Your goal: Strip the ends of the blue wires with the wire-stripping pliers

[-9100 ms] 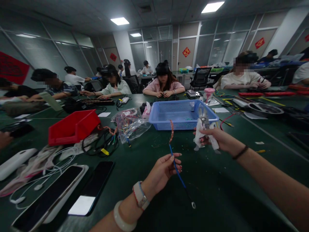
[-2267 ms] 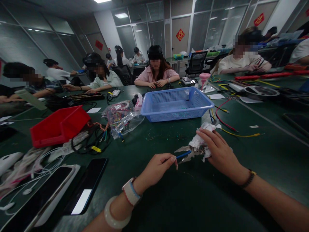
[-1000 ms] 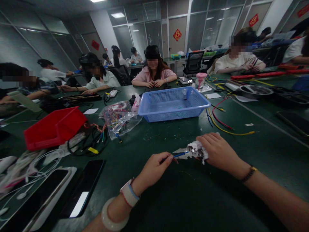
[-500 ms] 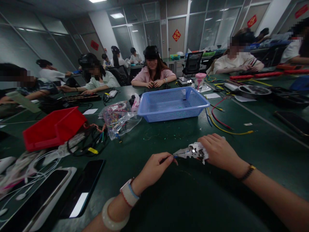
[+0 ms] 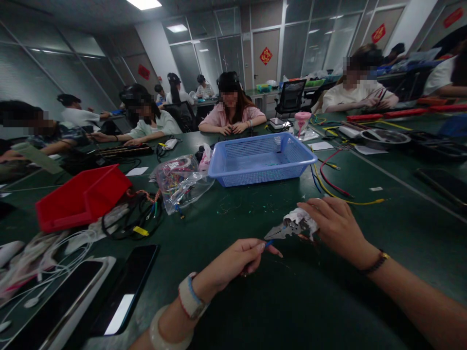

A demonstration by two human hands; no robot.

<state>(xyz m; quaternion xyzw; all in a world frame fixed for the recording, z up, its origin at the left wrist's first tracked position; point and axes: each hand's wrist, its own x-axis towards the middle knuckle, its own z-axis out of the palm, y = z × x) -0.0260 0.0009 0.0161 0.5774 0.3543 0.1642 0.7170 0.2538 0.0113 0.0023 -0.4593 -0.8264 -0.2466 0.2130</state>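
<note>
My left hand [image 5: 239, 257] is pinched shut on a short blue wire [image 5: 269, 242], whose tip shows past the thumb and forefinger. Closed around the handles of wire strippers [image 5: 278, 232] is my right hand [image 5: 337, 231]. White wrapping [image 5: 302, 217] covers part of the tool near the fingers. The jaws point left, with their tip right by the blue wire; whether they touch it I cannot tell. Thin scraps [image 5: 270, 209] of wire and insulation lie on the green table [image 5: 226, 228] beyond the tool.
A blue perforated basket [image 5: 262, 177] stands ahead, with a clear bag [image 5: 182, 184] of wires left of it. A red bin [image 5: 80, 197], cables and two phones [image 5: 129, 274] lie at the left. Loose coloured wires [image 5: 352, 199] lie at right. Several people sit around.
My left hand has shifted slightly right and down, and more of the blue wire shows. The strippers have turned in my right hand, and the white wrapping now shows more.
</note>
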